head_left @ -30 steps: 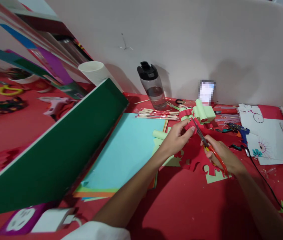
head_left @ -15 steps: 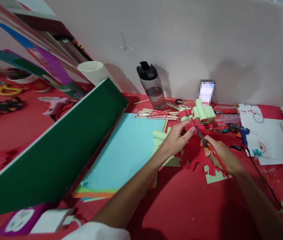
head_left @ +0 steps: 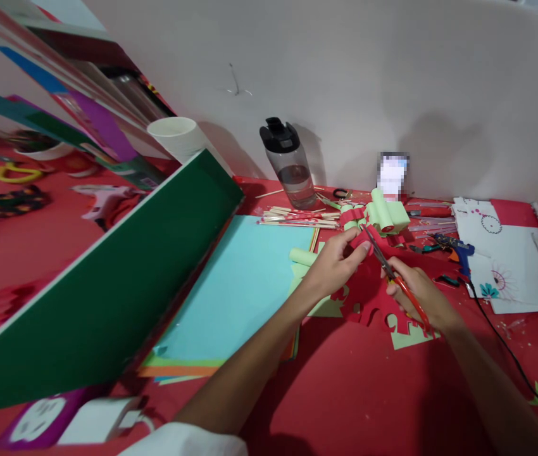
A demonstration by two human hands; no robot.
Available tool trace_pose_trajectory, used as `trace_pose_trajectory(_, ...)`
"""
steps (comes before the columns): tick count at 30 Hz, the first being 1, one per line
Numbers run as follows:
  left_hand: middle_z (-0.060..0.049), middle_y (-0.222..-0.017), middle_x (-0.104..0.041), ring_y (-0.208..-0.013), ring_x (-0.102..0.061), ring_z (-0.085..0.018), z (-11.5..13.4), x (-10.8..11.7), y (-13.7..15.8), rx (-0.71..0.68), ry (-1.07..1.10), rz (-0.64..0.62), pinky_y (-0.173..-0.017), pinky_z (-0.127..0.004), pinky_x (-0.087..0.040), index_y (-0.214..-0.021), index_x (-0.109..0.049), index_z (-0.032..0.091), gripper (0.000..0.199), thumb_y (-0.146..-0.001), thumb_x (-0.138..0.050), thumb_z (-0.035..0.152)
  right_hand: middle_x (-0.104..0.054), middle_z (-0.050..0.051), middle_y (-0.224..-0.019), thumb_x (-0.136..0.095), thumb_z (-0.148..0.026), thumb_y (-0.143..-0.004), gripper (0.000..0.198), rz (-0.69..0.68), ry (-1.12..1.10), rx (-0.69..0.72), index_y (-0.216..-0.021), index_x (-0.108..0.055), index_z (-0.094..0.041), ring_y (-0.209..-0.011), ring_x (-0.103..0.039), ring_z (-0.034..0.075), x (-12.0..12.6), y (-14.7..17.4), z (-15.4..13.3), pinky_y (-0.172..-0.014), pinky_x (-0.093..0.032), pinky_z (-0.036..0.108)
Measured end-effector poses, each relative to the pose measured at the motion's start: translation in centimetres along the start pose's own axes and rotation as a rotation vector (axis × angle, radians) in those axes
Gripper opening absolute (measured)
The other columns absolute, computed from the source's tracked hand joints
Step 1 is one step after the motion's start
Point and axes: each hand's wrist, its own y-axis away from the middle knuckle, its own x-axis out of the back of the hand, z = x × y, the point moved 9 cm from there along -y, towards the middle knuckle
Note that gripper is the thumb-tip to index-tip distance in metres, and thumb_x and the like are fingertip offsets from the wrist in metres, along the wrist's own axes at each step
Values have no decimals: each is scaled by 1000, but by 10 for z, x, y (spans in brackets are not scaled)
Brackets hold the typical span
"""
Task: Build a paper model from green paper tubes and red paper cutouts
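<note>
Between the thumb and fingers of my left hand (head_left: 340, 266) is a small piece of red paper (head_left: 360, 240). My right hand (head_left: 421, 292) grips red-and-yellow-handled scissors (head_left: 407, 292), whose blades reach up to the red piece at my left fingertips. Below both hands lie red paper with cut-out shapes (head_left: 368, 304) and light green scraps (head_left: 411, 339). Just beyond the fingers sits a light green paper construction (head_left: 395, 218) with rolled tubes and red strips. A light green paper roll (head_left: 302, 256) lies left of my left hand.
A stack of coloured paper (head_left: 245, 285) lies at left beside a tall green board (head_left: 121, 278). Behind are a water bottle (head_left: 292, 171), wooden sticks (head_left: 302, 218) and a phone (head_left: 392, 177). A blue glue gun (head_left: 461, 252) with a black cord is at right.
Almost nothing differs. The scissors' handles sit very slightly closer together in my right hand; my left hand stays in place.
</note>
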Motion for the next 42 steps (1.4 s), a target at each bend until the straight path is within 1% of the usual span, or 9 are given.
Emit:
trace_pose_trajectory(8, 4, -64, -48, -54, -44, -12, 3, 0, 1, -12, 38, 30, -52, -25, -33, -80, -51, 21, 32, -95, -62, 47, -47, -9, -61, -63, -60, -99, 37, 30, -116, -42, -104, -55, -24, -47, -42, 10, -1, -1, 13, -47, -33, 21)
trace_pose_trajectory(12, 3, -66, -50, -56, -47, -12, 3, -1, 1, -51, 97, 41, -53, -25, -36, -78, -51, 21, 34, -97, -58, 48, -46, -9, -62, -63, -59, -99, 37, 25, -150, -50, -106, -54, -24, -47, -41, 10, -2, 0, 16, -46, -31, 21)
trace_pose_trajectory(17, 4, -64, -46, -54, -44, -12, -1, 0, 0, -49, 55, 40, -52, -25, -34, -75, -48, 21, 34, -98, -55, 45, -49, -8, -66, -64, -62, -97, 41, -12, -98, -31, -107, -54, -24, -50, -44, 10, -1, 1, 10, -49, -34, 21)
trace_pose_trajectory(24, 4, -65, -45, -58, -44, -12, 4, -4, 1, -51, -74, -35, -53, -25, -34, -75, -49, 21, 31, -97, -54, 41, -52, -7, -65, -54, -73, -97, 53, -49, 11, 24, -113, -51, -23, -50, -43, 11, 2, 2, 1, -53, -37, 24)
trace_pose_trajectory(26, 4, -65, -44, -59, -44, -13, 4, -5, 1, -47, -100, -49, -54, -25, -34, -75, -49, 21, 31, -98, -53, 41, -51, -7, -65, -54, -73, -97, 53, -51, 27, 19, -114, -52, -22, -50, -43, 11, 2, 2, 1, -53, -36, 24)
trace_pose_trajectory(29, 4, -64, -43, -60, -46, -13, 4, -5, 2, -39, -104, -66, -55, -25, -35, -74, -48, 21, 33, -99, -53, 42, -51, -6, -66, -57, -70, -97, 48, 0, 37, 8, -107, -54, -23, -52, -41, 11, 4, 1, 1, -52, -34, 24)
trace_pose_trajectory(35, 3, -68, -48, -62, -48, -14, 2, -8, 2, -34, -92, -116, -57, -26, -37, -77, -52, 20, 31, -99, -52, 42, -48, -8, -63, -68, -63, -93, 42, 81, -102, -22, -95, -54, -23, -50, -43, 10, 6, -2, 4, -48, -33, 22)
trace_pose_trajectory(39, 3, -70, -47, -62, -46, -14, 1, -12, 2, -37, -105, -145, -57, -27, -36, -79, -51, 21, 31, -99, -51, 43, -49, -8, -65, -67, -60, -95, 38, 98, -222, -6, -101, -56, -24, -47, -44, 9, 6, 1, 9, -45, -35, 22)
trace_pose_trajectory(42, 4, -70, -45, -63, -45, -14, 3, -15, 3, -37, -74, -173, -58, -27, -37, -79, -47, 22, 30, -100, -50, 43, -54, -7, -71, -70, -53, -96, 33, 149, -322, 17, -107, -54, -26, -50, -51, 10, 9, 1, 11, -47, -41, 22)
